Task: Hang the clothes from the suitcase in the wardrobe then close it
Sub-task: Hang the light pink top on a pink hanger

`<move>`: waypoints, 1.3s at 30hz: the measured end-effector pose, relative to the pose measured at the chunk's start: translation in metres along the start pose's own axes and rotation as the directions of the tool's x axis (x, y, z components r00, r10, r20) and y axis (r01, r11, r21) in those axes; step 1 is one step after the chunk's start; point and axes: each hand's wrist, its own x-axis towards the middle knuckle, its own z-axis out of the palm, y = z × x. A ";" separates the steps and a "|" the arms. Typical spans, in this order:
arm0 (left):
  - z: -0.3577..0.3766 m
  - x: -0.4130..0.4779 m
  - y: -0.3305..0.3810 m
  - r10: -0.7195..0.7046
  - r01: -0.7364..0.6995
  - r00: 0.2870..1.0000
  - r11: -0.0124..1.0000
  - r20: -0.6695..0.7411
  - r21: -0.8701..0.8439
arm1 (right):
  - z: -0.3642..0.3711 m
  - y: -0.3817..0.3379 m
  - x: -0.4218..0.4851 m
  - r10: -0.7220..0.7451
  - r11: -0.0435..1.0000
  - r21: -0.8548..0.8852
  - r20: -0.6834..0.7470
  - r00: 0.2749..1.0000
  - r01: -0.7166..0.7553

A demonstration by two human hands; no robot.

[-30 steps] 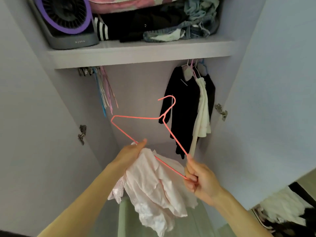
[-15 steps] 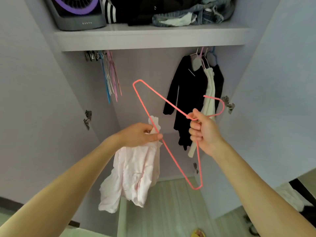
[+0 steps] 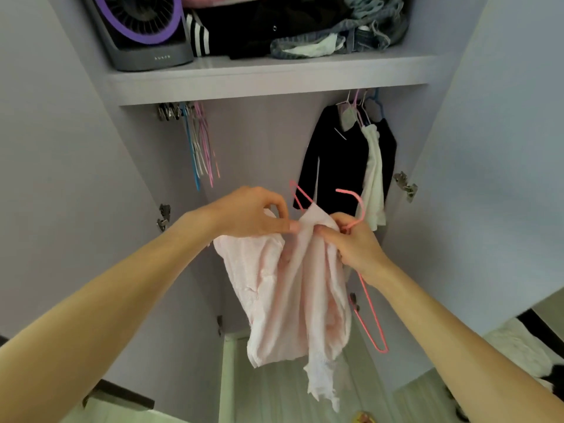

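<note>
wardrobe (image 3: pixel 259 141) with black clothes (image 3: pixel 332 166) inside; left hand (image 3: pixel 253 213) tight on pink garment (image 3: pixel 293 294), right hand (image 3: pixel 357 245) tight around pink hanger (image 3: pixel 362 209)

Hands have closed together since half a second ago. The pink garment (image 3: pixel 293 300), previously hanging clear in the left hand (image 3: pixel 253 213), is now drawn over the pink wire hanger (image 3: pixel 370 312). The right hand (image 3: pixel 354 242), previously on the hanger alone, now pinches fabric too. The hanger's upper corner has dropped and protrudes above the cloth.

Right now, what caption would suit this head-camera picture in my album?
Left hand and right hand work a pale pink garment onto a pink hanger before the open wardrobe.
</note>
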 end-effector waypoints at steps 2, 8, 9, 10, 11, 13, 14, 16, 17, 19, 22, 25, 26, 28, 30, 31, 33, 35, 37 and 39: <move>-0.003 -0.007 -0.010 -0.052 0.041 0.996 0.987 0.067 0.158 | -0.017 -0.001 0.005 0.009 0.999 0.046 -0.148 0.989 -0.002; -0.012 -0.018 -0.052 -0.257 0.233 0.966 0.843 -0.018 0.484 | -0.080 0.012 0.022 0.028 0.997 -0.046 -0.474 0.880 -0.057; -0.013 -0.017 -0.053 -0.241 0.257 0.966 0.833 -0.096 0.490 | -0.086 0.013 0.023 0.022 0.994 -0.087 -0.469 0.883 -0.071; -0.013 -0.015 -0.053 -0.224 0.275 0.961 0.837 -0.164 0.472 | -0.089 0.013 0.023 0.011 0.989 -0.127 -0.460 0.888 -0.079; -0.014 -0.013 -0.050 -0.210 0.287 0.954 0.844 -0.214 0.453 | -0.091 0.014 0.025 0.002 0.984 -0.157 -0.454 0.891 -0.082; -0.018 -0.009 -0.042 -0.229 0.309 0.948 0.819 -0.219 0.483 | -0.095 0.016 0.029 -0.009 0.975 -0.203 -0.447 0.894 -0.092; -0.021 -0.007 -0.038 -0.251 0.321 0.947 0.795 -0.202 0.514 | -0.096 0.017 0.031 -0.007 0.971 -0.217 -0.446 0.895 -0.100; -0.027 -0.003 -0.033 -0.298 0.344 0.939 0.805 -0.172 0.484 | -0.102 0.018 0.037 0.005 0.973 -0.209 -0.418 0.908 -0.101; -0.027 -0.002 -0.030 -0.301 0.336 0.942 0.864 -0.151 0.373 | -0.106 0.020 0.038 0.016 0.977 -0.188 -0.395 0.918 -0.098; -0.028 0.003 -0.022 -0.303 0.304 0.947 0.953 -0.106 -0.008 | -0.112 0.025 0.040 0.037 0.979 -0.175 -0.345 0.938 -0.103; -0.023 0.014 0.003 -0.397 0.300 0.915 0.786 -0.069 -0.540 | -0.118 0.029 0.041 0.041 0.966 -0.239 -0.243 0.969 -0.101; -0.014 0.029 0.012 -0.447 0.341 0.879 0.832 -0.164 -0.438 | -0.124 0.025 0.042 -0.056 0.970 -0.243 -0.194 0.979 0.007; -0.011 0.032 0.011 -0.445 0.361 0.876 0.860 -0.184 -0.360 | -0.123 0.019 0.040 -0.098 0.975 -0.215 -0.175 0.980 0.059; -0.002 0.041 0.014 -0.457 0.400 0.868 0.876 -0.196 -0.268 | -0.126 0.012 0.037 -0.115 0.993 -0.054 -0.142 0.983 0.109; 0.011 0.048 0.016 -0.481 0.446 0.842 0.875 -0.244 -0.187 | -0.130 0.009 0.030 -0.101 0.990 0.090 -0.063 0.993 0.106; 0.017 0.050 0.017 -0.489 0.466 0.828 0.872 -0.275 -0.148 | -0.132 0.010 0.027 -0.103 0.989 0.109 -0.014 0.995 0.104; 0.025 0.053 0.019 -0.498 0.493 0.805 0.864 -0.321 -0.105 | -0.135 0.014 0.020 -0.111 0.991 0.083 0.073 0.991 0.105; 0.030 0.052 0.021 -0.511 0.509 0.791 0.855 -0.337 -0.102 | -0.135 0.020 0.016 -0.108 0.994 0.034 0.129 0.986 0.104; 0.032 0.050 0.027 -0.510 0.503 0.790 0.856 -0.340 -0.115 | -0.133 0.025 0.016 -0.107 0.993 -0.034 0.166 0.980 0.115; 0.034 0.047 0.044 -0.449 0.435 0.823 0.892 -0.347 -0.121 | -0.127 0.025 0.018 -0.117 0.982 -0.122 0.201 0.973 0.143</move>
